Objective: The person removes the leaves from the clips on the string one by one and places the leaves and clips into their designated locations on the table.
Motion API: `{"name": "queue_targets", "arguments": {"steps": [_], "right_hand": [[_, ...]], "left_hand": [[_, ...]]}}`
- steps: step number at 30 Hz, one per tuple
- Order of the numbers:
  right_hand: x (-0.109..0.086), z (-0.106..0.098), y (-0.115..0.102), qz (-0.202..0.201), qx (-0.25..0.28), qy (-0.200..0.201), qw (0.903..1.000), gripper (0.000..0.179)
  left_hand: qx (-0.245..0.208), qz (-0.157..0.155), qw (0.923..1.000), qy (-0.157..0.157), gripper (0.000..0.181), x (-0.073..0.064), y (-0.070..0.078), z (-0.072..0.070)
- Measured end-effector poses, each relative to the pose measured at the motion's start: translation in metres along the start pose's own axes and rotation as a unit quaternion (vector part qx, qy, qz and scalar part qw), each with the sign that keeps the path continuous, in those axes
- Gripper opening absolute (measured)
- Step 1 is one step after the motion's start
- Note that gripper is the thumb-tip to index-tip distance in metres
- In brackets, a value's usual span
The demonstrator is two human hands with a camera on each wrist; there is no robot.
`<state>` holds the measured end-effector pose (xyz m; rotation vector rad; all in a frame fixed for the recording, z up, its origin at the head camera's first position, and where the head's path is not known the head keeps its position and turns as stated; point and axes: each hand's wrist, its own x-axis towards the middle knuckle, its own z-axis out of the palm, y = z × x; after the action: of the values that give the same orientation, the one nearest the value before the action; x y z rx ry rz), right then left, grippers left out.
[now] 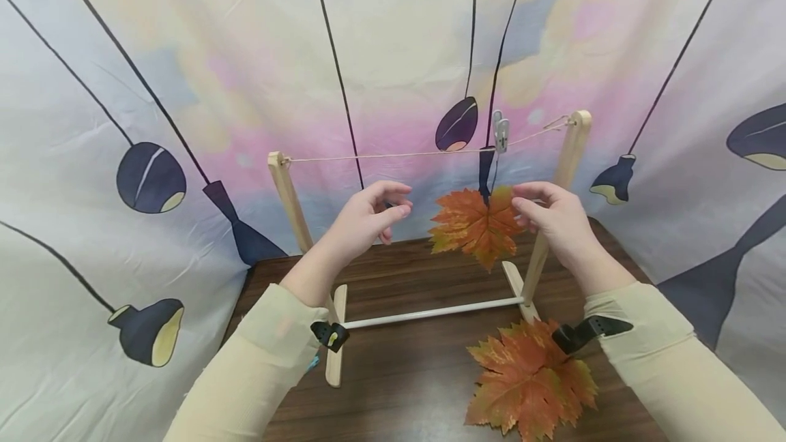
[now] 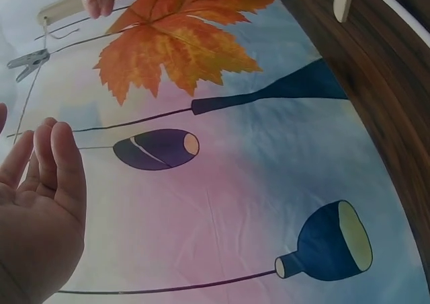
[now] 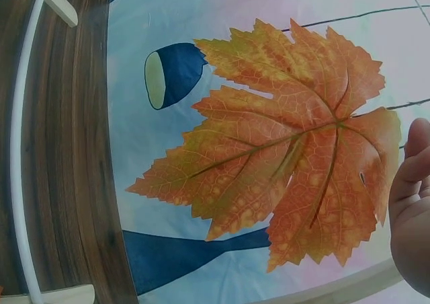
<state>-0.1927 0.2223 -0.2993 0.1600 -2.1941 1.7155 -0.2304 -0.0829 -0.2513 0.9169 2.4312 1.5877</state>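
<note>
An orange maple leaf (image 1: 475,224) hangs below a grey clothespin (image 1: 501,135) on a string (image 1: 393,155). A thin stem seems to run from leaf to clothespin. My right hand (image 1: 555,220) is at the leaf's upper right edge, thumb and forefinger slightly apart; whether they touch it I cannot tell. In the right wrist view the leaf (image 3: 289,142) fills the middle, with part of the right hand (image 3: 413,210) beside it. Left of the leaf, my left hand (image 1: 371,217) hovers with loosely bent fingers and nothing in it.
The string joins two wooden posts (image 1: 568,152) of a rack with a white crossbar (image 1: 430,313). A second maple leaf (image 1: 531,380) lies on the dark wooden table (image 1: 393,387), near my right wrist. A cloth painted with lamps (image 1: 393,53) stands behind.
</note>
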Motion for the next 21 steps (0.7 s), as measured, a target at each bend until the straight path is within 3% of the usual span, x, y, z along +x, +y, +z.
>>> {"name": "queue_targets", "arguments": {"steps": [8,15,21], "right_hand": [[0.002,0.003,-0.002,-0.001,0.01,0.011,0.9999,0.029],[0.004,0.009,-0.004,0.002,0.019,-0.001,0.9998,0.036],[0.006,0.014,-0.008,0.017,-0.004,-0.005,0.9998,0.039]], "left_hand": [[-0.015,0.015,0.9998,0.005,0.034,0.011,0.01,0.002],[-0.026,0.027,0.9993,0.007,0.033,0.02,0.02,0.011],[-0.042,0.036,0.9984,0.008,0.032,0.027,0.026,0.018]]}}
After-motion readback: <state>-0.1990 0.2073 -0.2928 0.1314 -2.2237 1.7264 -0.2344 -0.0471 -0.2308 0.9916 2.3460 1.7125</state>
